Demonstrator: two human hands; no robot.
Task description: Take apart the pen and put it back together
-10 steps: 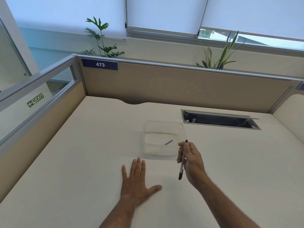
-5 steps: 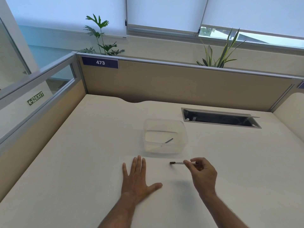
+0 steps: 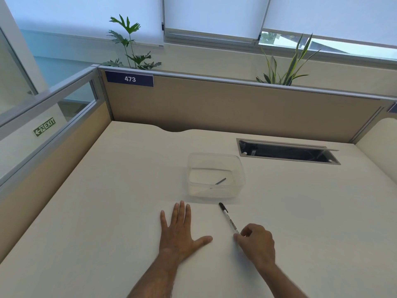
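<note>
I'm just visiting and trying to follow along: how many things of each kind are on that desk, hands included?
Hands: 2, left hand and right hand
Pens: 1, the pen
Clear plastic containers: 1, the container
Small dark pieces inside the container: 1, the piece
Total: 5

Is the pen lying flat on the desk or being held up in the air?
Lying flat. The pen rests on the desk with its black cap towards the clear container; the right hand pinches its near end.
</note>
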